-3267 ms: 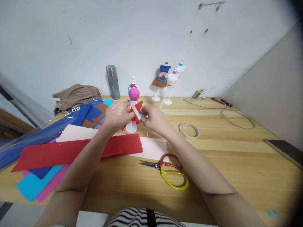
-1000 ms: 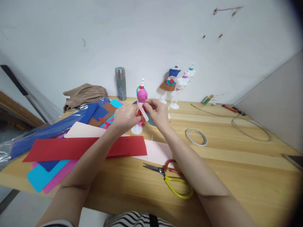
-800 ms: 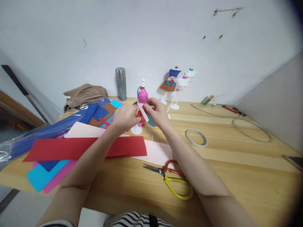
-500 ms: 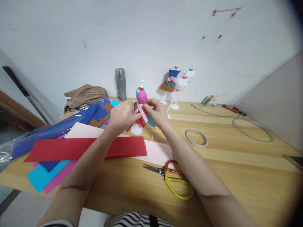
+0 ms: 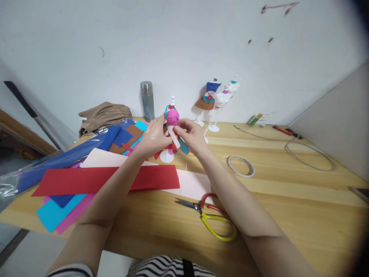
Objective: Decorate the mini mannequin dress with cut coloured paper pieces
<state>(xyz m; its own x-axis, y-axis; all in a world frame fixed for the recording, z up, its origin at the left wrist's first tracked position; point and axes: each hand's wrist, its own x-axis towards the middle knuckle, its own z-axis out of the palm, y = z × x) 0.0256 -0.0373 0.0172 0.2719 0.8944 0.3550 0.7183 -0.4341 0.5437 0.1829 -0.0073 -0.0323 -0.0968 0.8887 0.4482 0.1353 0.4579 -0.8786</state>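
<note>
A small white dress form [image 5: 167, 156] stands on its round base, wrapped in red, teal and pale pink crepe paper or fabric. A round magenta rosette [image 5: 173, 117] sits on its chest, with a pale pink strip [image 5: 174, 137] hanging below. My left hand [image 5: 154, 136] curls around the form's left side, its thumb against the red skirt and its other fingers partly hidden behind. On the other side, my right hand [image 5: 190, 134] pinches the dressing just under the rosette, thumb in front. Scissors [image 5: 197, 207] with red and yellow handles lie spread near my right forearm.
Red [image 5: 115, 181], pink, blue and brown sheets cover the table's left side. A thermos [image 5: 147, 102] stands at the back, beside a brown cloth [image 5: 105, 115]. Several dressed small forms [image 5: 211, 92] stand back right. A tape roll [image 5: 241, 166] and a cable [image 5: 305, 159] lie on the right.
My left hand has opened out from a tighter curl, its fingers now reaching up and behind the dress form. My right hand keeps its pinch under the rosette. The view has shifted slightly.
</note>
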